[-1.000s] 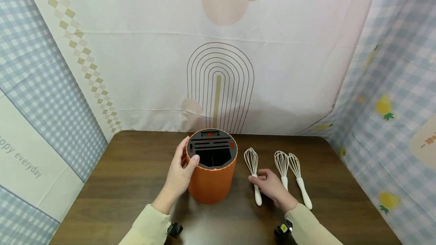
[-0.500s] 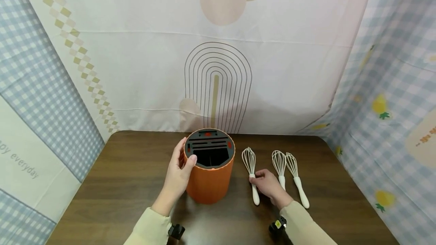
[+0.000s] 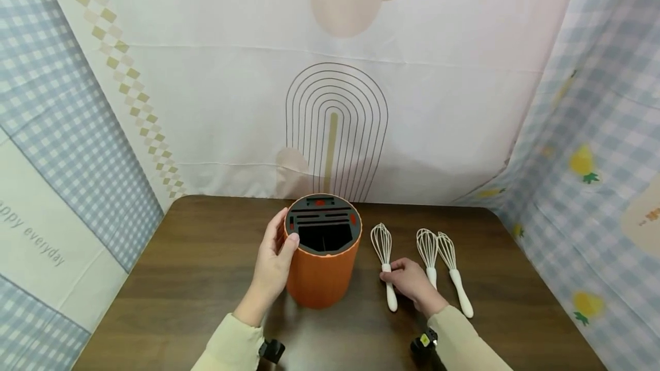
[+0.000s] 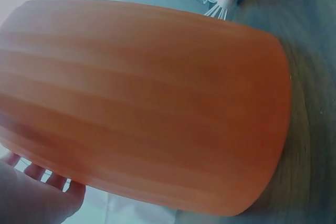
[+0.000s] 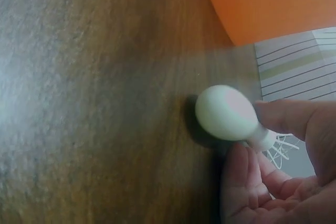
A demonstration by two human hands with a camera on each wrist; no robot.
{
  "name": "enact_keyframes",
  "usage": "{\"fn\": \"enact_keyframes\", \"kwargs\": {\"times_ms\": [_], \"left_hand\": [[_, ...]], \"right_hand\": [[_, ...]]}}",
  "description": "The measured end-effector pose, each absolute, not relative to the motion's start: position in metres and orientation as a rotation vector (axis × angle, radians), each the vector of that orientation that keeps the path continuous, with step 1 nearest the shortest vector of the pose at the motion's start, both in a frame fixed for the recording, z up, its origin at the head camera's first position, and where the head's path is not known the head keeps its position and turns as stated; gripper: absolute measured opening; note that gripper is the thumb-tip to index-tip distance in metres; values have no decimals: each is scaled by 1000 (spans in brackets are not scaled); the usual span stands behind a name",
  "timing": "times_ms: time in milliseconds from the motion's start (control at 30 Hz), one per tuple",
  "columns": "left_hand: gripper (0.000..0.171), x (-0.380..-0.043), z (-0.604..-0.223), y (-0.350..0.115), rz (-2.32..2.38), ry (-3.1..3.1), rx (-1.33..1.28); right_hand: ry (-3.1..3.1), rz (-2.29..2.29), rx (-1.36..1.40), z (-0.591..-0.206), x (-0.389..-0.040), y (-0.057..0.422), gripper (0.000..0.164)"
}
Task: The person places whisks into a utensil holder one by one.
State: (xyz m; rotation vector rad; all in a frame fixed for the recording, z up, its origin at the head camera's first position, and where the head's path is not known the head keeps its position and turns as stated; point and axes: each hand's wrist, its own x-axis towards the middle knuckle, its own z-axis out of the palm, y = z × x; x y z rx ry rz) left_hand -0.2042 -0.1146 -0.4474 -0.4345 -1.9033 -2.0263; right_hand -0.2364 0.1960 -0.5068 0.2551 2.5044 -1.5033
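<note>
right hand (image 3: 412,282) pinching a white whisk (image 3: 392,298), left hand (image 3: 270,268) gripping orange container (image 3: 321,282).
whisk on wood table (image 3: 206,256), just right of container, handle between thumb and fingers. container upright, black slotted insert (image 3: 322,217) on top; left thumb at rim, fingers round its left side. two other whisks (image 3: 459,288) farther right, heads close together.

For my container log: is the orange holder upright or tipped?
Upright: in the head view the holder stands on the table, its slotted top facing up, the left hand holding it.
</note>
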Motion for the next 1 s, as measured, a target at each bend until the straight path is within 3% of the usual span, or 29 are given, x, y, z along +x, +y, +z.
{"fn": "enact_keyframes", "kwargs": {"times_ms": [567,1000], "left_hand": [[53,-207,-448,-111,-2104,-1846,-408],[54,-202,-450,-113,-2112,-1847,-411]], "right_hand": [[2430,-1563,224,-510,-242,208,21],[2322,-1778,56,-480,-232,222,35]]}}
